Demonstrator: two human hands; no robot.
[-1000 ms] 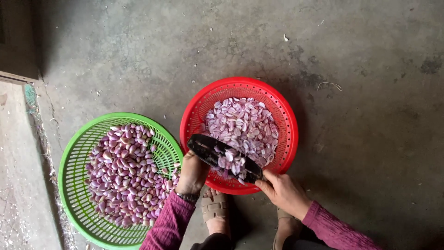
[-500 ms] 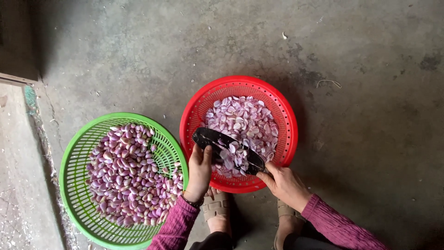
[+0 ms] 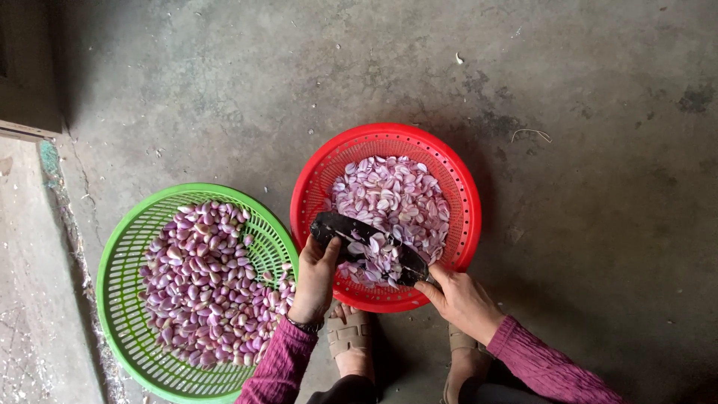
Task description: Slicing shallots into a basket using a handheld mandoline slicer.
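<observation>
Your head camera looked straight down from well above, taking in both baskets, your hands and the concrete floor (image 3: 583, 247).

The red basket (image 3: 464, 217) and the green basket (image 3: 120, 299) look like glossy moulded plastic, slotted into a fine lattice. The knife (image 3: 366, 247) has a dark, dull metal blade, the whole shallots (image 3: 202, 284) wear smooth purple skins with a slight sheen, and the slices (image 3: 396, 198) look paler and moist. The floor (image 3: 583, 112) is rough, matt grey concrete, stained and cracked; the sleeves (image 3: 542, 366) are ribbed magenta cloth, and the sandals (image 3: 351, 337) look like matt tan rubber or plastic.
</observation>
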